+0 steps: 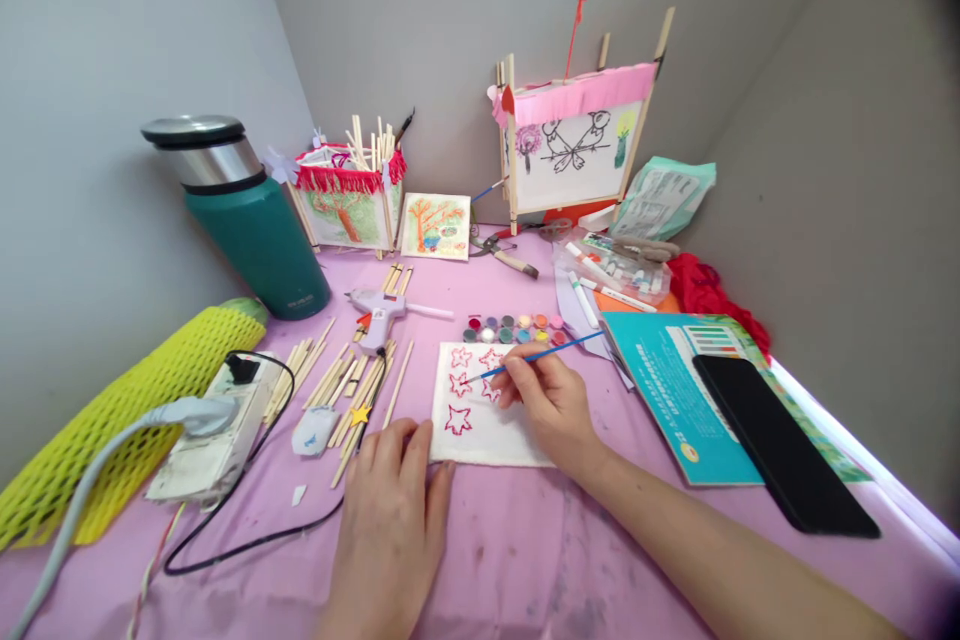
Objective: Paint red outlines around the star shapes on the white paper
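A thin blue paintbrush [551, 352] is pinched in my right hand [551, 405]. Its tip touches the white square sheet [487, 442] at a star outline on the left. Several red-pink star outlines [459, 420] are drawn on that sheet, some partly behind my fingers. My left hand [394, 510] lies palm down with fingers stretched out, at the sheet's lower left edge, holding nothing. Just beyond the sheet stand small paint pots [507, 322] in rows, in several colours.
Left of the sheet lie a glue gun [381, 315], wooden sticks [360, 410], a power strip [217, 445] and a black cable. A green bottle [255, 240] stands behind. On the right are a blue book [664, 400] and a black phone [780, 440]. Decorated stick-framed lanterns [577, 170] stand at the back.
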### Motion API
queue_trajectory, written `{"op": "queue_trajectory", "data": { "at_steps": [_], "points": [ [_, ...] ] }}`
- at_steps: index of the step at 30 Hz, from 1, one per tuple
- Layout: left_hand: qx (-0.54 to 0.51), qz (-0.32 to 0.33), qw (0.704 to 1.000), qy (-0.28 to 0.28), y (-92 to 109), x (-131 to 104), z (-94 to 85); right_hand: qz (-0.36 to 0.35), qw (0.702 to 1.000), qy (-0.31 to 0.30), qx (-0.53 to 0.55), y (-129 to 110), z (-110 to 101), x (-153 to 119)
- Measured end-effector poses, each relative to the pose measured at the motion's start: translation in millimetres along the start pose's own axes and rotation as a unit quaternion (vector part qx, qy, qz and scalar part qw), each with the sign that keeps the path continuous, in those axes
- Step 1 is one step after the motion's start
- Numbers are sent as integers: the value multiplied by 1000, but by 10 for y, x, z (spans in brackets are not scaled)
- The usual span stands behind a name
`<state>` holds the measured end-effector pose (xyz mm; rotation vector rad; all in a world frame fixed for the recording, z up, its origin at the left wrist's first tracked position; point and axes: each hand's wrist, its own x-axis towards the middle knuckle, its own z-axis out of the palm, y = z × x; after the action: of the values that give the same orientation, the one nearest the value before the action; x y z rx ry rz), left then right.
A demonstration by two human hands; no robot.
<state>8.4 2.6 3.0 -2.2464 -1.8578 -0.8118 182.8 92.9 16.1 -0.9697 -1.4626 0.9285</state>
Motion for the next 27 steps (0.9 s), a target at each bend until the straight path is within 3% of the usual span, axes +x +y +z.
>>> {"op": "queue_trajectory", "data": {
  "at_steps": [10,21,25,27],
  "points": [
    [21,14,999,20,-63,-25,66,-3,1000,-7,18,45,14,19],
    [78,93,989,84,-281,-26,227,-30,999,13,33,63,19,52],
    [88,134,979,126,-440,13,334,-70,997,15,-7,8,-3,59],
    [69,143,978,133,-495,31,369,-139,989,5,-58,-32,-26,56]
  ]
}}
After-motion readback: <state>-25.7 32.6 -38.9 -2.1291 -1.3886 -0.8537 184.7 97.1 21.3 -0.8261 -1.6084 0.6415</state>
